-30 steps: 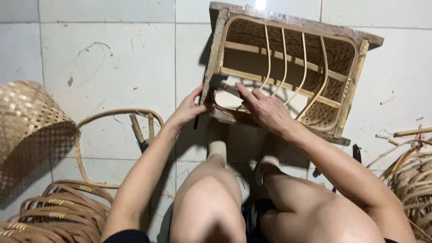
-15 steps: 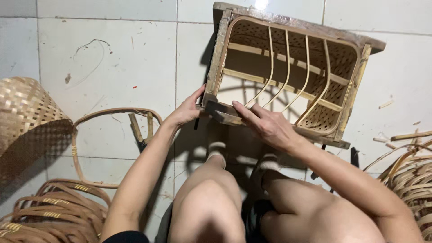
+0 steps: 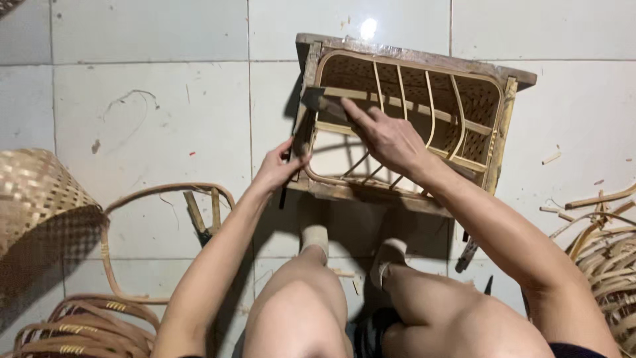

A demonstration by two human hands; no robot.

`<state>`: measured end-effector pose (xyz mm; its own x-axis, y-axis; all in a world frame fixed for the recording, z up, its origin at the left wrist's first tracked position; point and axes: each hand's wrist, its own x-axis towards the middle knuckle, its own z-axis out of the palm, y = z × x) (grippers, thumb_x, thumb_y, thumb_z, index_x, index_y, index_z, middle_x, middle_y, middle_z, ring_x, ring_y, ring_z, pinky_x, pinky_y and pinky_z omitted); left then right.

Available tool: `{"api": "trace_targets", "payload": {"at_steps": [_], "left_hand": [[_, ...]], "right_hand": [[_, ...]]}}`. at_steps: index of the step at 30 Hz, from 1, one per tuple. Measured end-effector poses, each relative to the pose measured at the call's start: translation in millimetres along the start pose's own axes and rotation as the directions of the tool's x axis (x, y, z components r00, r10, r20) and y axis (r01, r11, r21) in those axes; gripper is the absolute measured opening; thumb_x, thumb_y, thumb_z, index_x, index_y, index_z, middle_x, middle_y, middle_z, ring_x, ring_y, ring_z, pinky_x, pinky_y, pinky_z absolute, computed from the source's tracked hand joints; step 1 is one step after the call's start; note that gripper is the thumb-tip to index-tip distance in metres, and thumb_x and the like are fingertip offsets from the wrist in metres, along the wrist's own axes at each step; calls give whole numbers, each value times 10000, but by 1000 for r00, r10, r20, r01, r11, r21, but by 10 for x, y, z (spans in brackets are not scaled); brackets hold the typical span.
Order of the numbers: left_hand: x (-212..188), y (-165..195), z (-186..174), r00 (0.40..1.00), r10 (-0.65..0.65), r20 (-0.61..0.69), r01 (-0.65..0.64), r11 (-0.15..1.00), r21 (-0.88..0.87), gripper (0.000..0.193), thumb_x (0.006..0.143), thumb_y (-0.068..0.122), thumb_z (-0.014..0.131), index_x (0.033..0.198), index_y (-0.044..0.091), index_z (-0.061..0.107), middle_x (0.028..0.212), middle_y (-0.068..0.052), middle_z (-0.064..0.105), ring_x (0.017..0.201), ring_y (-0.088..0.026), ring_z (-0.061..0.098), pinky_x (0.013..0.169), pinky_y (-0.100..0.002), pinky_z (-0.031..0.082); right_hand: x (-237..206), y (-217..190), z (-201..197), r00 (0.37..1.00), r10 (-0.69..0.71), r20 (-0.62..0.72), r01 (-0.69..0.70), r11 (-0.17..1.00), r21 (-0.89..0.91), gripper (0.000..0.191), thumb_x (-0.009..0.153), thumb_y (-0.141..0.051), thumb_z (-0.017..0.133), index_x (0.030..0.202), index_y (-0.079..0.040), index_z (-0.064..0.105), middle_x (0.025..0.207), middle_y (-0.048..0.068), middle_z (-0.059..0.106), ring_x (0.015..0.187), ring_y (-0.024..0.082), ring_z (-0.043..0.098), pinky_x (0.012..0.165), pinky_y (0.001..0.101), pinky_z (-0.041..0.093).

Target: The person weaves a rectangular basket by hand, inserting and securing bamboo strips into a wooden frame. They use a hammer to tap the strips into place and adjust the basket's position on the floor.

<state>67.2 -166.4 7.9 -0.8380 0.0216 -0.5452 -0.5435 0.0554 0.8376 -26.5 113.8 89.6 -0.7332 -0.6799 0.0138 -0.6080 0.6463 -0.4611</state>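
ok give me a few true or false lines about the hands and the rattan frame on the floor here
1. The left hand grips the near left corner of the rectangular rattan frame. True.
2. The right hand holds a dark tool against the frame's left side. True.
3. The frame sits on a wooden workbench. False: it rests on the tiled floor.
4. A woven basket lies at the left of the view. True.
5. The bent rattan loop is held in the left hand. False: it lies on the floor, apart from both hands.
6. The person wears gloves. False: both hands are bare.
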Motion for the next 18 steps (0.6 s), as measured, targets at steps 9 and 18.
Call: {"api": "trace_targets", "payload": {"at_steps": [9,18], "left_hand": [[75,55,38,993,97,-65,-83,978,192,840,847,483,806,1481,16,514,1262,-188,720,1135,-233,699,1029,-391,519],[33,52,58,979,192,-66,-164,941,295,782,911,492,819,1482,28,553,1230,-162,764,1061,-159,722,937,-322,522]], "right_hand": [[302,268,38,993,101,-67,-104,994,-42,566,1114,-152,398,1660,-234,273,918,155,609,649,212,588,538,350,582],[388,567,-93,964,132,-232,-140,990,-19,566,1141,-84,448,1658,-257,298,1068,191,682,730,249,660,594,363,614]]}}
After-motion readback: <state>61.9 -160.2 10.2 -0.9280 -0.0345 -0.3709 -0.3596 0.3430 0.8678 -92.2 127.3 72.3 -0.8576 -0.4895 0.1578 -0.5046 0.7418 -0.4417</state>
